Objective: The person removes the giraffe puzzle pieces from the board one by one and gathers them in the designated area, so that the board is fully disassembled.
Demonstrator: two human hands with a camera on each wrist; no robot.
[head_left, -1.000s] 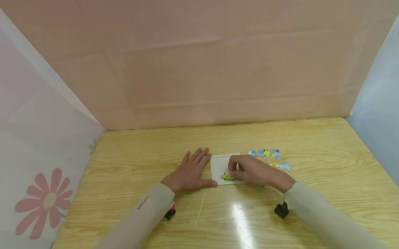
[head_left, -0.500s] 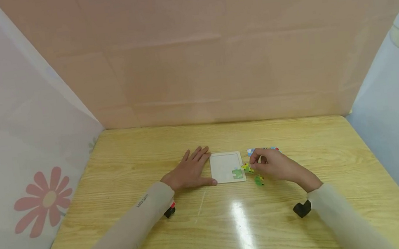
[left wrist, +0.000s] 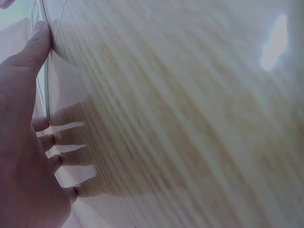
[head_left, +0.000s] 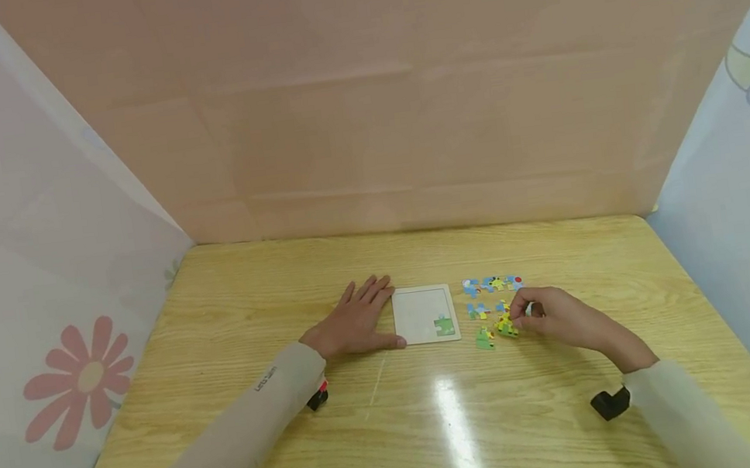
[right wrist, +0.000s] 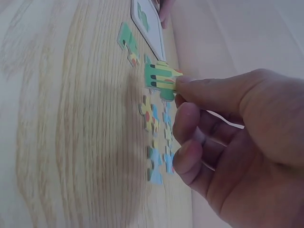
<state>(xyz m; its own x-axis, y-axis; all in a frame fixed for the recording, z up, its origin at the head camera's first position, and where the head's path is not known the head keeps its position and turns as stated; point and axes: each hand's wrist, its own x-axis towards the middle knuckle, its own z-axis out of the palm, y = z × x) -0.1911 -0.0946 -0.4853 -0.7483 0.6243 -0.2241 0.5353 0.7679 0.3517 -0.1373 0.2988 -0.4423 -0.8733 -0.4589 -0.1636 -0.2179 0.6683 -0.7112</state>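
Observation:
My left hand [head_left: 352,324] lies flat with fingers spread, thumb and fingertips at the left edge of a white puzzle board [head_left: 418,308]. One green jigsaw piece [head_left: 444,326] sits in the board's lower right corner. To the right of the board, my right hand [head_left: 566,320] pinches a green and yellow jigsaw piece [right wrist: 160,77] between thumb and fingers, above the table. A loose green piece [head_left: 485,339] lies just left of the held one. Other loose pieces, a blue one [head_left: 470,287] among them, lie in rough rows behind it.
The wood-grain table [head_left: 289,447] ends at a brown back wall covering [head_left: 335,137]. Patterned sheets [head_left: 60,304] stand along both sides. Black wrist devices [head_left: 610,403] hang below both sleeves. A bright reflection lies on the table's front half.
My right hand has moved right, off the board, carrying the green and yellow piece among the loose ones. The board's corner piece is uncovered. My left hand has stayed in place.

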